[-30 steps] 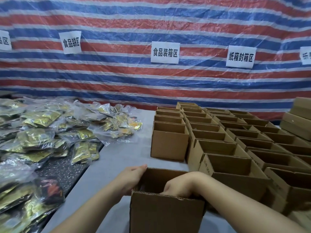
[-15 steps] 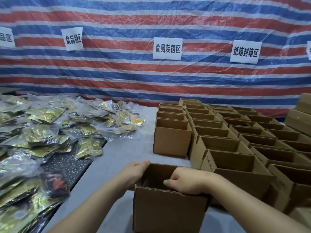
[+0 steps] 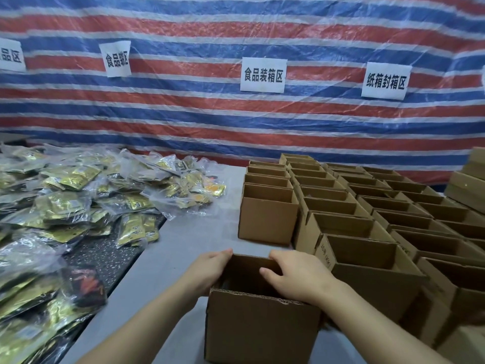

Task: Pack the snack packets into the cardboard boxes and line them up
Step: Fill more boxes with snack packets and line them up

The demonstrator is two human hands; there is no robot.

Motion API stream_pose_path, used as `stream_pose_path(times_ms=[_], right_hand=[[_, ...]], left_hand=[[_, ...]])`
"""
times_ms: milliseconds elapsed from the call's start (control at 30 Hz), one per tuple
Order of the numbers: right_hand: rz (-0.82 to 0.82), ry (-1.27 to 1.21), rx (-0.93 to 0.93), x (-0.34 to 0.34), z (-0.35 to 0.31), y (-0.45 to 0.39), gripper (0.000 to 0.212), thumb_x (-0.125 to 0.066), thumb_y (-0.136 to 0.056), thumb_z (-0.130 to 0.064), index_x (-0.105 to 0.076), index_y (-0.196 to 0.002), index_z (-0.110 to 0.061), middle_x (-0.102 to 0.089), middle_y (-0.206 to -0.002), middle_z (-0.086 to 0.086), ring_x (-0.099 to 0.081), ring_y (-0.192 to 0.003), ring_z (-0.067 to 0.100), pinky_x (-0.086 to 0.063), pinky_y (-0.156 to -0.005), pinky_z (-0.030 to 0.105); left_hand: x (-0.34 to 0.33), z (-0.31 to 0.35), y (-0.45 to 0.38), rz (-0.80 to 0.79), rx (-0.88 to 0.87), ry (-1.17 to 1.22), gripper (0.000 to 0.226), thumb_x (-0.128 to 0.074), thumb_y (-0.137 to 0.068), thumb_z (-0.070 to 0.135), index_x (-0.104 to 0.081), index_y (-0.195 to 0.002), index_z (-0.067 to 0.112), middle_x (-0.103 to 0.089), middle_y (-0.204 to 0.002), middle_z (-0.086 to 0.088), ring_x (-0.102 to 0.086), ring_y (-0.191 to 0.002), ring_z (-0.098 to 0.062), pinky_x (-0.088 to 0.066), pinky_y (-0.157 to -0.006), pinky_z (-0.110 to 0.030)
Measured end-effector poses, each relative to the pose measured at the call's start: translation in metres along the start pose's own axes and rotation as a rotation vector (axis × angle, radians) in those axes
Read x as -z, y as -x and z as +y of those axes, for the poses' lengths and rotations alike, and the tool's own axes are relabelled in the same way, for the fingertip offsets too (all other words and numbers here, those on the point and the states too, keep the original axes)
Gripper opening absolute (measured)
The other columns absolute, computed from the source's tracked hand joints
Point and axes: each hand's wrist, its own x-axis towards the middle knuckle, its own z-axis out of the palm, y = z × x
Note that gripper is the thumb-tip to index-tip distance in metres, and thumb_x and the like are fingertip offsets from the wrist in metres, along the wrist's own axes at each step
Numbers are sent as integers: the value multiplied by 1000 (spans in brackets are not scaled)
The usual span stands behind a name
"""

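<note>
An open cardboard box point(image 3: 262, 329) stands on the grey table point(image 3: 183, 245) right in front of me. My left hand point(image 3: 210, 269) lies against the outside of its left wall, fingertips at the far left corner. My right hand point(image 3: 296, 279) is over the opening, wrist on the right rim, with its loosely stretched fingers reaching the far rim. The box's inside is mostly hidden by my hands. A heap of gold and clear snack packets point(image 3: 65, 206) covers the left side.
Several rows of open, empty boxes point(image 3: 367, 206) fill the right half of the table; the nearest row starts at a box point(image 3: 267, 219) just beyond mine. Closed boxes point(image 3: 467, 185) are stacked far right. A striped tarp wall with paper signs point(image 3: 262, 74) closes the back.
My right hand has come up out of the box and stretched its fingers across to the far rim. My left hand has stayed on the left wall.
</note>
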Motion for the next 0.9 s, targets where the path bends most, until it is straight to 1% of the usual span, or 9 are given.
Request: stream_pose_path(times_ms=[67, 133, 233, 333, 400, 467, 633, 800, 900], right_hand=[[54, -102, -12, 6, -1, 4, 35, -46, -99, -57, -59, -118, -31, -63, -114, -10, -59, -100, 10, -52, -83, 30], [124, -160, -56, 12, 1, 10, 40, -47, -99, -56, -56, -130, -32, -58, -126, -11, -54, -111, 7, -50, -95, 29], [71, -183, -152, 14, 5, 27, 71, -41, -92, -74, -39, -150, -33, -39, -152, -9, -37, -139, 12, -36, -115, 38], [-114, -254, -185, 10, 8, 45, 109, -38, -72, -94, -11, -160, -35, -5, -168, -10, -4, -154, 16, -10, -125, 44], [-205, -280, -155, 11, 8, 51, 121, -47, -66, -95, -3, -160, -34, 7, -168, -11, 8, -154, 14, -4, -124, 43], [-267, -280, -86, 15, 8, 51, 127, -57, -66, -90, 4, -161, -33, 13, -168, -12, 16, -153, 13, 0, -124, 40], [-241, -76, 10, 15, 13, 30, 125, -64, -74, -80, 9, -160, -27, 14, -168, -5, 15, -154, 18, 8, -120, 37], [-178, 53, -84, 6, 23, -9, 127, -68, -75, -75, 11, -160, -26, 10, -169, 2, 7, -155, 30, -8, -125, 49], [-181, -7, -128, -1, 32, -34, 129, -73, -74, -71, 12, -160, -26, 11, -169, 2, 8, -155, 32, -14, -124, 50]], left_hand=[[0, 3, 4, 3, 30, 20, 33, -48, -100, 49, -64, -85, 24, -69, -57, 15, -68, -55, -3, -53, -52, -17], [5, 6, 9, -6, 61, 1, 40, -43, -98, 58, -63, -107, 25, -73, -94, 6, -70, -90, -14, -56, -78, -31], [12, 8, 16, -11, 107, -23, 66, -35, -95, 68, -44, -144, 24, -47, -146, -4, -47, -132, -28, -46, -101, -48], [8, -6, 22, -54, 116, -90, 47, -42, -96, 62, -56, -128, 30, -64, -126, 1, -63, -110, -23, -54, -93, -47], [1, -11, 24, -66, 114, -91, 33, -44, -101, 49, -63, -115, 26, -76, -94, 0, -70, -74, -18, -55, -66, -29], [-1, -11, 20, -17, 101, -111, 32, -41, -104, 41, -65, -106, 19, -75, -81, -6, -66, -54, -17, -48, -49, -21], [0, 2, 1, 15, 107, -164, 33, -36, -106, 41, -59, -101, 18, -72, -87, -12, -70, -67, -24, -51, -50, -26], [0, 15, -42, 39, 73, -122, 34, -37, -105, 34, -57, -100, 7, -61, -81, -13, -62, -69, -27, -58, -61, -38], [-4, 25, -71, 38, 67, -163, 37, -34, -106, 38, -54, -114, 8, -63, -89, -13, -65, -78, -30, -58, -59, -39]])
